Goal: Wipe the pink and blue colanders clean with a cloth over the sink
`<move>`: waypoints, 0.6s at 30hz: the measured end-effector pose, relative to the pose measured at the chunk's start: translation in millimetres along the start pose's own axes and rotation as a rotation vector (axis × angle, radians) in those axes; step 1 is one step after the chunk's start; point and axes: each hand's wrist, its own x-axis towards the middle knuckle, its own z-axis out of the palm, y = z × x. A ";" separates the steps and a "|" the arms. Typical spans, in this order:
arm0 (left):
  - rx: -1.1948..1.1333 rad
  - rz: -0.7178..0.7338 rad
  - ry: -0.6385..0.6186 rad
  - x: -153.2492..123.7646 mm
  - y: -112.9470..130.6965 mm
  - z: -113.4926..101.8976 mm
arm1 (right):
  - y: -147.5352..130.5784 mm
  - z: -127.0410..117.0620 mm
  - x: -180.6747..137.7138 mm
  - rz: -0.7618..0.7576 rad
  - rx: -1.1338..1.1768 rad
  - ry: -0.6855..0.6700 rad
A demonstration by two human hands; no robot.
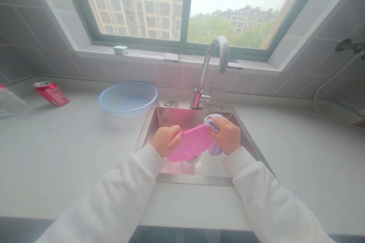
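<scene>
Over the steel sink I hold a pink perforated basket tilted on its side. My left hand grips its left rim, fingers closed around it. My right hand is closed on a pale lilac cloth and presses it against the basket's right side; part of the cloth hangs below the hand. Both white sleeves reach in from the bottom of the view.
A chrome faucet arches over the sink's back edge. A light blue perforated basket stands on the counter left of the sink, a red can lies farther left. Two phones and a small green box rest on the window sill.
</scene>
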 end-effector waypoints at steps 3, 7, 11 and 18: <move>-0.012 -0.032 -0.047 3.1 -3.7 3.1 | 4.0 -0.8 -1.0 0.045 -0.027 -0.029; -0.063 -0.100 -0.079 6.2 2.1 19.0 | -11.8 -1.4 -4.1 -0.117 -0.042 -0.044; -0.109 -0.109 -0.037 3.2 8.7 24.7 | -18.5 -0.6 -3.1 -0.201 0.003 -0.095; -0.255 0.000 0.036 0.5 -8.1 0.0 | 17.6 -2.1 2.8 0.196 0.085 -0.094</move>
